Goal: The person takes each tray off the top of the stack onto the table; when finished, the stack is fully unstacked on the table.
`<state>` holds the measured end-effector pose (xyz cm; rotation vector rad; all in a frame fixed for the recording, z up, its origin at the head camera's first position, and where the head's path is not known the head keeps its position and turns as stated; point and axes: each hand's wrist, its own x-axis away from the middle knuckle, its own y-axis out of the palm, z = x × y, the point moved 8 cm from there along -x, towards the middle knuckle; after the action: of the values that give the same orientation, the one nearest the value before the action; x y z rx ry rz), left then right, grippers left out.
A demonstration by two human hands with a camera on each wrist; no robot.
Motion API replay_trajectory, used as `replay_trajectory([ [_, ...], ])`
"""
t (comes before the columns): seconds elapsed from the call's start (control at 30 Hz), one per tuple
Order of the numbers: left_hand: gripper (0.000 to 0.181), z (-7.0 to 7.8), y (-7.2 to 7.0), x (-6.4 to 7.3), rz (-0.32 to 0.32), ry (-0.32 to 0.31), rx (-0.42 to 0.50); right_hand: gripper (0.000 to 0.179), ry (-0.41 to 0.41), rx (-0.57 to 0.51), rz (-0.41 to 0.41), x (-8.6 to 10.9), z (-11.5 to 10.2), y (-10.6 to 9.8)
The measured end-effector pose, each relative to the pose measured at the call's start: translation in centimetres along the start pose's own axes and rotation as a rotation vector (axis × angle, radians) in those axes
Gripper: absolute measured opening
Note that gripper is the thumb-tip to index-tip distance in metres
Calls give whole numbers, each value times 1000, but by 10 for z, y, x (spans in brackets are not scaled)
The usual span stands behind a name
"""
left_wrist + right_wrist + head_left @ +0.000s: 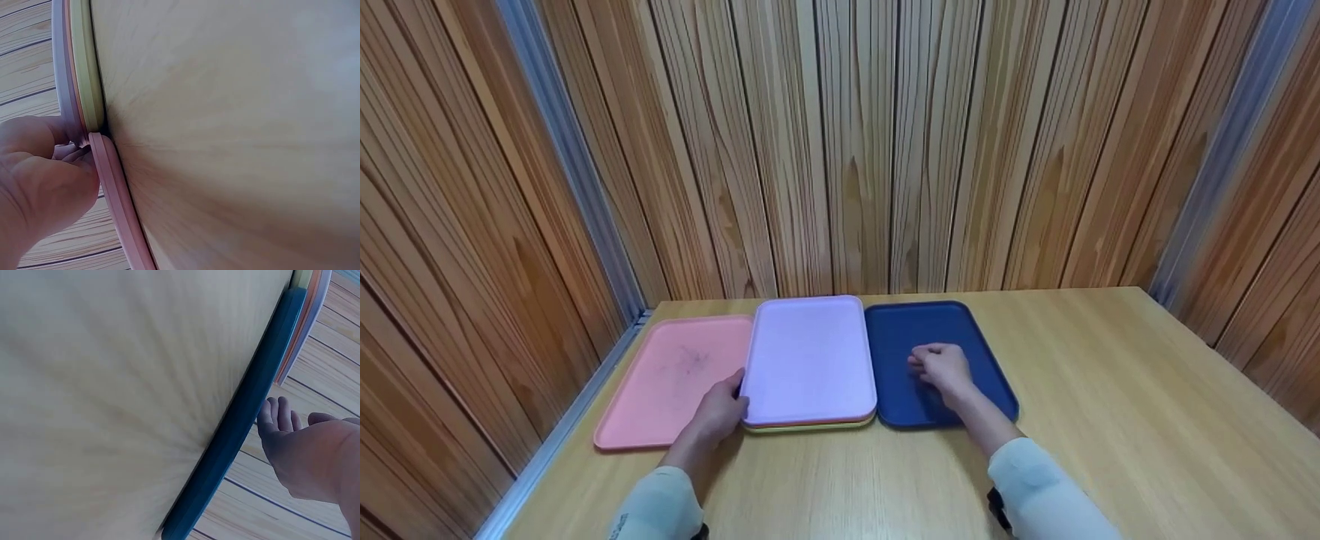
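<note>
Lilac tray [810, 360]: L hand [721, 409] pinches edge; R hand [943, 367], fingers loosely bent; sleeve txt [619, 526] illegible.

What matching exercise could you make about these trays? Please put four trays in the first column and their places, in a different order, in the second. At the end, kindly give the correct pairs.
Column 1
1. pink tray
2. lavender tray
3. navy tray
4. yellow-green tray

Column 2
A. at the top of the middle stack
B. to the right of the middle stack
C. at the bottom of the middle stack
D. to the left of the middle stack

Right pairs: 1-D, 2-A, 3-B, 4-C
</note>
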<state>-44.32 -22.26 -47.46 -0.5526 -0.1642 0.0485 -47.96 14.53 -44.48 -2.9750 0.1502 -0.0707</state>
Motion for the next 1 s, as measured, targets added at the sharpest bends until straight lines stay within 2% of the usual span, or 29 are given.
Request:
replay_trajectory([
  [0.17, 59, 0, -1, -1, 6, -3, -7, 31, 6, -2, -1, 1, -1, 10],
  [0.4, 61, 7, -1, 4, 23, 111, 0, 30, -7, -16, -2, 2, -3, 21],
  [0.73, 60, 9, -2, 1, 23, 106, -10, 29, -5, -3, -36, 3, -7, 36],
  [1.0, 60, 4, -2, 1, 19, 96, -8, 32, -6, 3, -71, 7, -6, 53],
])
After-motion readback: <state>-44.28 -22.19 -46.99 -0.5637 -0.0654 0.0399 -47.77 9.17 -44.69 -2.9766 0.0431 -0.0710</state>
